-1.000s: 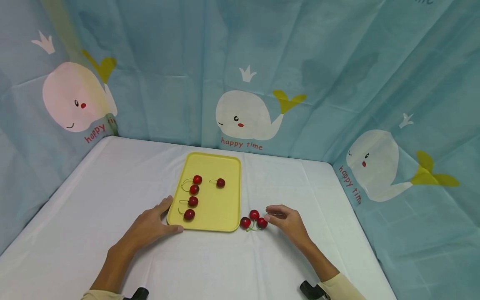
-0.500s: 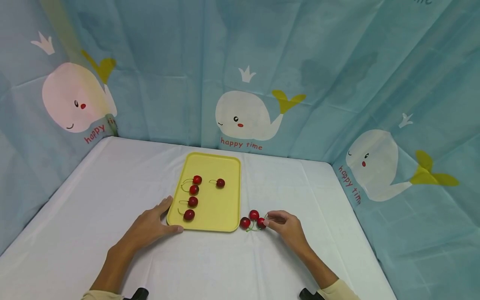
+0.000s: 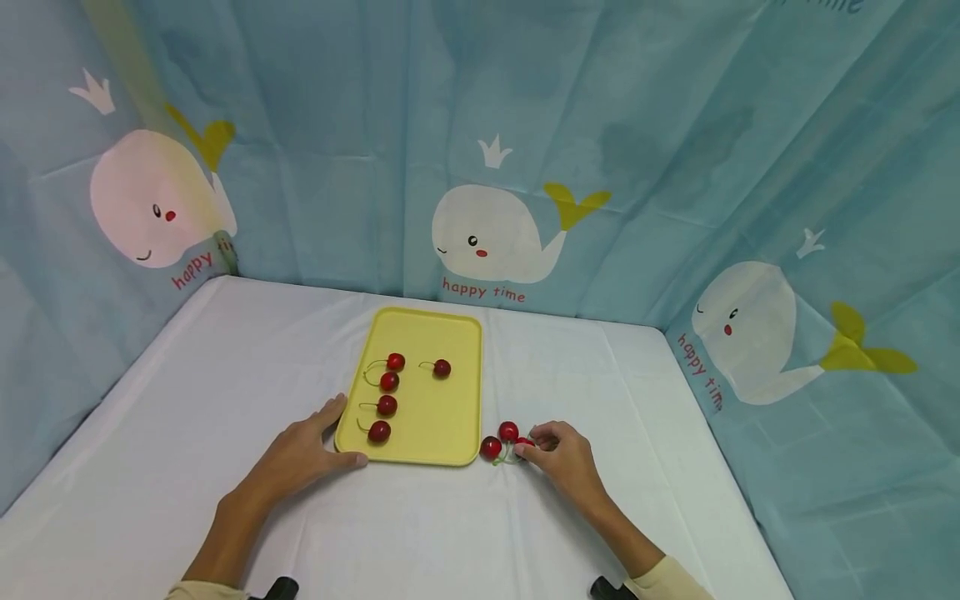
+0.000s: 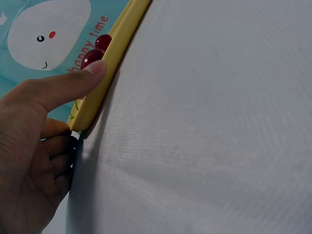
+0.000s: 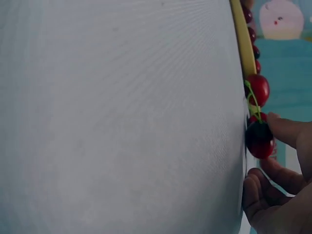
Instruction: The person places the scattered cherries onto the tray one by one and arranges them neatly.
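Note:
My left hand (image 3: 298,452) holds the near left corner of a yellow tray (image 3: 431,425), its thumb (image 4: 90,75) over the front rim and the other fingers at the left side. To the right of the tray, my right hand (image 3: 572,463) pinches a red cherry (image 5: 261,145) between thumb and forefinger, partly hidden by the fingers in the head view. Close by on the cloth lie a second cherry (image 3: 508,431) and a third cherry (image 3: 491,447), green stems crossing between them.
Several cherries (image 3: 378,432) form a column along the tray's left side, stems pointing left. A lone cherry (image 3: 442,368) sits right of them. White cloth (image 3: 420,533) covers the table, and a blue whale-print curtain (image 3: 322,192) stands behind and at both sides.
My right hand has moved slightly left, and its thumb and forefinger have closed round the rightmost loose cherry. My left hand and the tray keep their places.

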A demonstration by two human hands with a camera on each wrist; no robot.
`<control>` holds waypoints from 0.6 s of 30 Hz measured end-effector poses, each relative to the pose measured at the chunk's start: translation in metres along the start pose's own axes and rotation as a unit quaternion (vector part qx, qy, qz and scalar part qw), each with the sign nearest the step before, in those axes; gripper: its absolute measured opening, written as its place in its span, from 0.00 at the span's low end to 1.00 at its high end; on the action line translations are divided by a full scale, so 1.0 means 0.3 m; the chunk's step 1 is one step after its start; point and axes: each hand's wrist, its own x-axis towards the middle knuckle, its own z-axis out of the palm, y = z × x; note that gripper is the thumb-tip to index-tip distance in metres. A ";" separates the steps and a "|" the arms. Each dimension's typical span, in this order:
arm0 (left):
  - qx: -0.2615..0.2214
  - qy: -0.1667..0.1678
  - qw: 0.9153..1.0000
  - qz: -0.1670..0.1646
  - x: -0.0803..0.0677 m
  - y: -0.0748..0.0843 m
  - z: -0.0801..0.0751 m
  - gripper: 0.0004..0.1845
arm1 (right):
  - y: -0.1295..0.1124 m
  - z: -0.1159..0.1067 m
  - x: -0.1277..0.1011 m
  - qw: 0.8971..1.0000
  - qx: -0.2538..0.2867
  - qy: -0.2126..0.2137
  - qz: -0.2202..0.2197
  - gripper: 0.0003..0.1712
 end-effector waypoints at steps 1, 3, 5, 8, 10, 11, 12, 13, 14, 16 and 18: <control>0.001 0.000 1.000 0.000 0.000 0.000 0.001 0.67 | -0.001 0.000 -0.001 1.000 -0.002 -0.002 0.001 0.15; 0.000 0.000 1.000 -0.002 -0.002 0.002 0.003 0.67 | -0.002 -0.002 -0.001 1.000 -0.005 -0.007 0.004 0.14; 0.000 0.000 1.000 -0.002 -0.004 0.005 0.004 0.67 | -0.002 -0.007 -0.002 1.000 -0.013 -0.011 0.007 0.13; 0.001 0.001 1.000 -0.004 -0.007 0.008 0.003 0.67 | 0.000 -0.019 -0.001 1.000 -0.026 -0.013 0.010 0.13; 0.003 0.000 1.000 -0.003 -0.008 0.008 0.002 0.67 | 0.003 -0.027 0.000 0.999 -0.035 -0.011 0.010 0.15; 0.003 0.000 1.000 -0.002 -0.008 0.008 0.002 0.67 | 0.005 -0.030 0.000 0.999 -0.037 -0.010 0.010 0.16; 0.003 0.001 1.000 -0.002 -0.007 0.008 0.001 0.66 | 0.007 -0.033 0.000 0.999 -0.037 -0.009 0.010 0.17; 0.004 0.001 1.000 0.000 -0.007 0.008 -0.001 0.66 | 0.008 -0.036 0.001 0.999 -0.038 -0.008 0.009 0.17; 0.004 0.001 1.000 0.000 -0.007 0.007 -0.001 0.66 | 0.010 -0.038 0.002 0.999 -0.038 -0.007 0.009 0.18; 0.004 0.000 1.000 0.000 -0.006 0.006 -0.002 0.66 | 0.014 -0.040 0.004 0.999 -0.039 -0.007 0.006 0.18; 0.003 -0.001 1.000 0.000 -0.006 0.007 -0.003 0.66 | 0.020 -0.039 0.007 0.999 -0.041 -0.006 0.005 0.18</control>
